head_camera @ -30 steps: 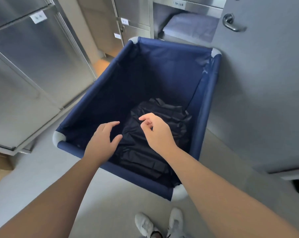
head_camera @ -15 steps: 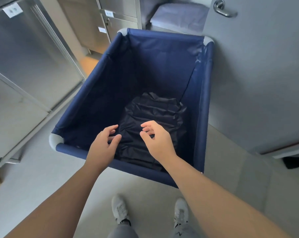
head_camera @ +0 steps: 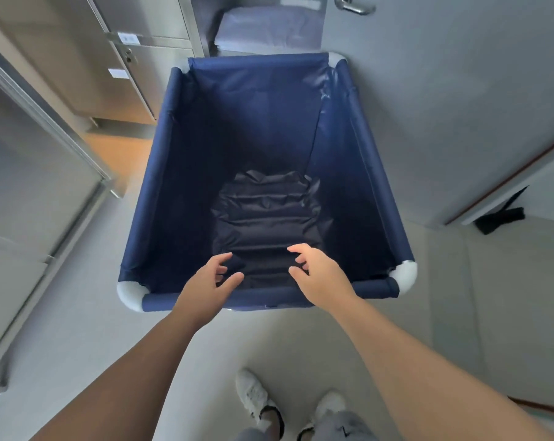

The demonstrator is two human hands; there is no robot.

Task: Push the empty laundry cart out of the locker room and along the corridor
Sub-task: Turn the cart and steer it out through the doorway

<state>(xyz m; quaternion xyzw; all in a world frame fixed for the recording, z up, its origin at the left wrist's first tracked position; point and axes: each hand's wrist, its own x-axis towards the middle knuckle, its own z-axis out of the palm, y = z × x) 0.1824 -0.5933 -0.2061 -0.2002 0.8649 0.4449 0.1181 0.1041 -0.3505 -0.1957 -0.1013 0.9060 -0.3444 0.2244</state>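
Note:
A blue fabric laundry cart with white corner joints stands right in front of me, its near rail closest to my body. Only a crumpled dark liner lies at its bottom. My left hand hovers just over the near rail, fingers apart and curled, holding nothing. My right hand is beside it over the same rail, also open with bent fingers. Neither hand visibly grips the rail.
Steel lockers line the left side, with more lockers ahead on the left. A grey door with a lever handle stands close along the cart's right side. A black doorstop lies on the floor. My white shoes are below.
The cart has swung round so that it now points straight ahead of me. Both hands have stayed open over the near rail, and the door has come further into view on the right.

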